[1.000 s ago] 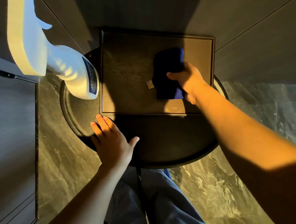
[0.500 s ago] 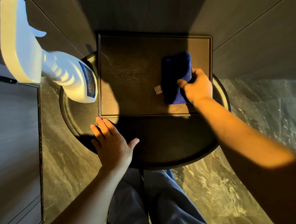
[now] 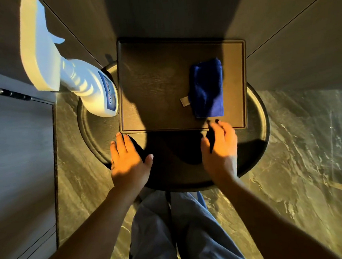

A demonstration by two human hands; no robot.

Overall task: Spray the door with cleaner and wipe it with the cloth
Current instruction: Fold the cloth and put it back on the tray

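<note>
Blue cloth (image 3: pixel 207 88) lying in rectangular tray (image 3: pixel 155 90); hands empty.

— Is any lettering to be read?
— Only on the white spray bottle (image 3: pixel 75 75), at ten o'clock: its blue label (image 3: pixel 109 95) bears print, possibly "CLEANER", too blurred to be confirmed.
— Elsewhere?
— The cloth's small tag (image 3: pixel 184 102) appears blank.

single head view, steeply downward, close above round table (image 3: pixel 263 123)

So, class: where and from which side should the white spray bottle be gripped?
Grip the white plastic spray bottle at its ribbed neck below the trigger head, coming from the left with the left hand; the neck narrows there, and the rectangular tray blocks its right.
</note>
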